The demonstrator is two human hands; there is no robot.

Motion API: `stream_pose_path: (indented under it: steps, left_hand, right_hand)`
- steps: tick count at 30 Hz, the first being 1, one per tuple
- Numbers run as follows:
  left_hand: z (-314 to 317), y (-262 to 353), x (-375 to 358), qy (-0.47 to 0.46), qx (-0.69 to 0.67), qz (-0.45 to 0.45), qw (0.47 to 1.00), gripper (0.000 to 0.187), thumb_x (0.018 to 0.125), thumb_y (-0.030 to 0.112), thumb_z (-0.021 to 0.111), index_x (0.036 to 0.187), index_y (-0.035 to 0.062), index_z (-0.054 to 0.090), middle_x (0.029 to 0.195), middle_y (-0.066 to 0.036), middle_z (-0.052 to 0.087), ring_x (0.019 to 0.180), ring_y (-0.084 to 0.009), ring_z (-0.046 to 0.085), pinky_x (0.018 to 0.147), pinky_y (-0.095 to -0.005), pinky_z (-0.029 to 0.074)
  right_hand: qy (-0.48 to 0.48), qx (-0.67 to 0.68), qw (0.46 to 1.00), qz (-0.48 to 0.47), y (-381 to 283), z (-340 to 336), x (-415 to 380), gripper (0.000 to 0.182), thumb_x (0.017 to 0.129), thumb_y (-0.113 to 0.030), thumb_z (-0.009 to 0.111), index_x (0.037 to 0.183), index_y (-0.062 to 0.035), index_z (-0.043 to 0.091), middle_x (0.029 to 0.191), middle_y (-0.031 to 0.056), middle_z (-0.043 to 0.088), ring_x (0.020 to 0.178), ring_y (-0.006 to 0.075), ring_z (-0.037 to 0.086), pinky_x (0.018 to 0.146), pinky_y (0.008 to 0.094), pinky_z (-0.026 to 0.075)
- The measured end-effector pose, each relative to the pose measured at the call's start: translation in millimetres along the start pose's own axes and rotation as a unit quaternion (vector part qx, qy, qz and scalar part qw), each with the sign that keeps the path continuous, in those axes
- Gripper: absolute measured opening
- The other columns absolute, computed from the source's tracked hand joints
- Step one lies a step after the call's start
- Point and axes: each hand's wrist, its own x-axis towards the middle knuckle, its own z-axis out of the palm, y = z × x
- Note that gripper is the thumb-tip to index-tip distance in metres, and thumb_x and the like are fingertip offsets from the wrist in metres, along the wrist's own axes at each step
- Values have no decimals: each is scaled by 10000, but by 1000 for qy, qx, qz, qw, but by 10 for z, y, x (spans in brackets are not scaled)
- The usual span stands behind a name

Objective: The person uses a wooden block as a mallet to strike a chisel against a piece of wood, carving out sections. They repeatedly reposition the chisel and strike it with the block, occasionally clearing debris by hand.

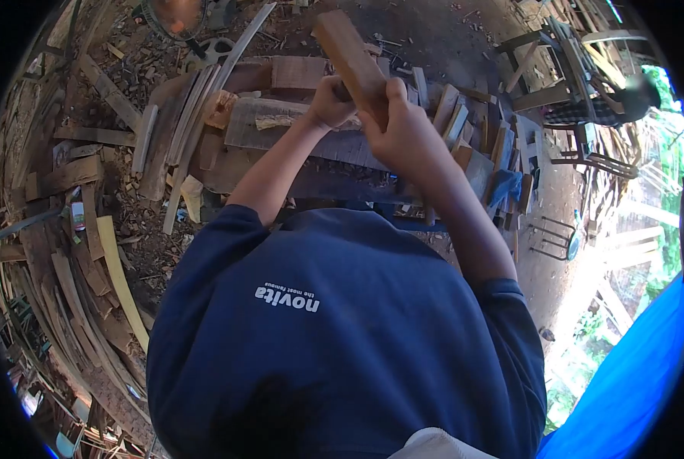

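A thick brown wooden block [352, 61] is held up at a slant over the workbench, its far end tipped up and to the left. My right hand [404, 136] is closed around the near end, thumb along its right side. On the block's left side, my left hand [333, 105] is curled closed against it, with its fingers partly hidden behind the wood. Below my hands lies a wide, worn plank [258, 136] on the bench. A pale, rough piece of wood [274, 122] rests on that plank near my left wrist.
Long strips of wood [193, 115] lean at the bench's left. Several short offcuts [502, 145] crowd its right end beside a blue cloth [508, 186]. Another person [625, 103] is at the far right near a wooden chair frame [586, 145]. A fan [175, 17] stands beyond the bench.
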Motion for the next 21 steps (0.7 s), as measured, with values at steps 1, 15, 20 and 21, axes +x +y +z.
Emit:
stream_pose_path:
  steps: [1, 15, 20, 21]
  left_hand:
    - [19, 22, -15, 1, -43, 7, 999, 152, 787, 84, 718, 902, -5, 676, 845, -33, 698, 772, -88, 638, 687, -272, 528]
    - [-61, -154, 45, -7, -42, -44, 998, 143, 802, 87, 702, 905, -6, 669, 852, -42, 692, 777, -83, 634, 693, -263, 519]
    - [-92, -50, 134, -13, 46, -39, 998, 132, 801, 146, 690, 762, 32, 636, 657, -6, 625, 629, -62, 565, 589, -241, 464]
    - [-133, -124, 182, -11, 51, -43, 998, 135, 805, 145, 685, 748, 38, 624, 632, -8, 609, 594, -68, 558, 559, -245, 456]
  right_hand:
    - [-69, -22, 997, 40, -21, -15, 2, 470, 894, -303, 597, 1176, 35, 434, 955, 328, 650, 934, 478, 643, 808, 508, 520]
    - [-69, 15, 997, -15, 199, -173, 139, 490, 895, -333, 590, 1163, 68, 508, 991, 317, 653, 982, 431, 650, 843, 461, 508]
    - [48, 134, 989, 37, 307, -197, 50, 527, 892, -373, 615, 1137, 85, 527, 952, 260, 663, 894, 303, 676, 780, 389, 512]
    - [48, 135, 989, 40, 354, -213, 38, 527, 892, -373, 615, 1137, 85, 527, 952, 260, 663, 894, 303, 676, 780, 389, 512]
